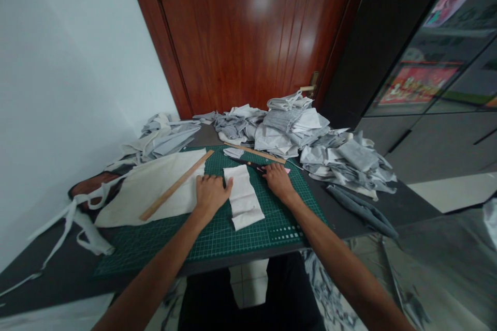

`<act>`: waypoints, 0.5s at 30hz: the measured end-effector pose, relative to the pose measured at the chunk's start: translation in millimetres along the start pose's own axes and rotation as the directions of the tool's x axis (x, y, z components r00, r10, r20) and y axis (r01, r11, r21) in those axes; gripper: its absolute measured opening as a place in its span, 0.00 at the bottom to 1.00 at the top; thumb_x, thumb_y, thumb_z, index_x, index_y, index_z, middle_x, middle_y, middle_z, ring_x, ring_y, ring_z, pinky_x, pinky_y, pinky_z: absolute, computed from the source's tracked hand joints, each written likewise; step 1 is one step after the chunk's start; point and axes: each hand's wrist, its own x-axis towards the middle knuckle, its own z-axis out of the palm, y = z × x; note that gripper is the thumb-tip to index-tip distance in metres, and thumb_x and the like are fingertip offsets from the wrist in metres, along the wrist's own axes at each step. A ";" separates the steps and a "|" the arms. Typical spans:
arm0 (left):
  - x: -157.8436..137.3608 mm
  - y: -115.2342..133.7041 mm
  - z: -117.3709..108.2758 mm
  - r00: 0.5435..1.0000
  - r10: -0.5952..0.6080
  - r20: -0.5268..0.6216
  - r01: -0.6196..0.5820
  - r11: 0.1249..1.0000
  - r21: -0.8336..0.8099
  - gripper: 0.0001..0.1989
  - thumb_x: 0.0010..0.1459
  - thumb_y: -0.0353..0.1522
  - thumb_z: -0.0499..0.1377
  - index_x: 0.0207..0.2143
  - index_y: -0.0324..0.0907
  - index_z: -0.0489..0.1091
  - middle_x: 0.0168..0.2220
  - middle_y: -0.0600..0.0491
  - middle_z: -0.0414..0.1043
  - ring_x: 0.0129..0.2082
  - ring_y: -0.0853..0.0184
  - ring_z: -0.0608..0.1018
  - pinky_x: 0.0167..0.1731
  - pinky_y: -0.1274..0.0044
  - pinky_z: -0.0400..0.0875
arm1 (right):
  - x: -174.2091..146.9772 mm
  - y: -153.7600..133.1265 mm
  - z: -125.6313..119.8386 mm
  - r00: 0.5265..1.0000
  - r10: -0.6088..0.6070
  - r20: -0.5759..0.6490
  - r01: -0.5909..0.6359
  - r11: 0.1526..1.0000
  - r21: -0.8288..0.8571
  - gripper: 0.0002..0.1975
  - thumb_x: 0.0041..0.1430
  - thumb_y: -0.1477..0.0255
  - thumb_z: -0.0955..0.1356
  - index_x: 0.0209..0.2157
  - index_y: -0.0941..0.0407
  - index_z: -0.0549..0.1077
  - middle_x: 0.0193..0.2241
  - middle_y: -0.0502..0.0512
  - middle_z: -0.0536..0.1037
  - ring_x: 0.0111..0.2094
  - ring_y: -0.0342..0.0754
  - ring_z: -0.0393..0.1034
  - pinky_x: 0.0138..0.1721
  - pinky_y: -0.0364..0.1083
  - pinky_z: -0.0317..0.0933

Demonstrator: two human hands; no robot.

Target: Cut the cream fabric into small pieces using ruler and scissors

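My left hand point(212, 194) rests on the green cutting mat point(217, 248), fingers bent downward and thumb apart. It lies at the right edge of a large cream cloth point(132, 201), its thumb touching or close to a small creased white cloth piece point(244, 197). On the other side of that piece, my right hand point(278, 180) is closed over the handles of dark scissors point(248, 163). Their blades point left, lying low above the mat beyond the white piece. A wooden ruler point(176, 184) lies slanted across the cream cloth.
Heaps of grey and white fabric point(287, 126) line the back of the dark table point(322, 191). A second wooden ruler point(258, 153) lies before them, near a small folded cloth point(233, 152). Cloth strips point(70, 217) trail at left; a grey cloth roll point(363, 209) lies right.
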 end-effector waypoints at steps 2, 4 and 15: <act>-2.1 5.8 5.7 0.999 0.035 0.019 -0.034 0.999 -0.033 0.25 0.68 0.49 0.51 0.29 0.40 0.76 0.32 0.38 0.77 0.41 0.46 0.78 0.48 0.57 0.62 | -2.8 -1.4 0.2 1.000 0.011 -0.013 -0.011 0.999 0.033 0.13 0.70 0.75 0.64 0.50 0.63 0.76 0.46 0.72 0.78 0.50 0.64 0.69 0.54 0.59 0.59; -2.4 6.1 11.0 0.998 0.049 0.049 -0.046 0.996 -0.076 0.23 0.66 0.50 0.54 0.30 0.41 0.75 0.35 0.38 0.77 0.43 0.46 0.77 0.48 0.57 0.62 | -4.3 -2.1 -0.1 0.999 0.030 -0.032 -0.027 0.996 0.082 0.13 0.70 0.76 0.63 0.49 0.62 0.75 0.46 0.72 0.79 0.49 0.64 0.70 0.54 0.59 0.59; 6.7 -1.9 23.6 0.993 -0.021 0.120 0.100 0.707 -0.700 0.10 0.63 0.37 0.58 0.29 0.45 0.64 0.31 0.51 0.71 0.41 0.55 0.75 0.50 0.63 0.67 | 0.9 16.3 8.9 0.959 0.253 -0.126 -0.130 0.790 0.600 0.17 0.74 0.65 0.56 0.53 0.57 0.69 0.39 0.61 0.79 0.39 0.54 0.74 0.46 0.53 0.66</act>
